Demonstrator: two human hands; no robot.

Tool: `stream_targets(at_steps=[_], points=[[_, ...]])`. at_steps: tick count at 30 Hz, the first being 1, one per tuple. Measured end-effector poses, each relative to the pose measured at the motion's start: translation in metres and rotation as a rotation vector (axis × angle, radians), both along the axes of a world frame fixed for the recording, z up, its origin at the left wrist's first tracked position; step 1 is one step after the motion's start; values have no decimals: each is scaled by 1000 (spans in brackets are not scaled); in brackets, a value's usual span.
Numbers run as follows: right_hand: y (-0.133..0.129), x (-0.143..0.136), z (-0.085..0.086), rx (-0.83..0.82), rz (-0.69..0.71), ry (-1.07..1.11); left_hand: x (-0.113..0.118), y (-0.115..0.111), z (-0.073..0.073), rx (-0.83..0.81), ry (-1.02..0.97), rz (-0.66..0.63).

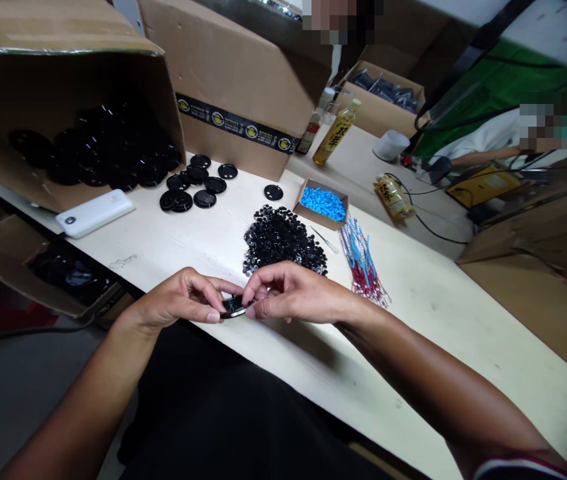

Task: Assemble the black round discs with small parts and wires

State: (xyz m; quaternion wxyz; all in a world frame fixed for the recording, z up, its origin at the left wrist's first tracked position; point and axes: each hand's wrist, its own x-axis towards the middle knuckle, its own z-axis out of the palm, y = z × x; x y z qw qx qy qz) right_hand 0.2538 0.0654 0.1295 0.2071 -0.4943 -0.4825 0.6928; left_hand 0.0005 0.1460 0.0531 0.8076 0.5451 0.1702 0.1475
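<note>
Between my hands, just above the table's front edge, is a round black plastic disc [233, 307] with a raised rim. My left hand [191, 299] grips its left side between thumb and fingers. On the right side, my right hand [278, 293] pinches the disc's edge; whether a small part is also in those fingers is hidden. Beyond my hands lies a heap of small black round pieces [283, 240]. Several similar black discs [205, 199] are scattered farther back on the left, and a single disc [273, 193] lies near the heap.
A tipped cardboard box [173, 120] full of black discs stands at the left, by a white power bank [96, 213]. Right of the heap are a small box of blue pieces [322, 203], a bundle of wires [363, 263] and a thin tool [324, 240]. Bottles [336, 133] and a co-worker's arm [486, 157] appear beyond.
</note>
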Motion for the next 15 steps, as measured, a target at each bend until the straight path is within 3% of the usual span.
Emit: stream_targets(at_steps=[15], points=[[-2,-3,-5,11,-68,-56,1,-1,-3,-27,31,39]])
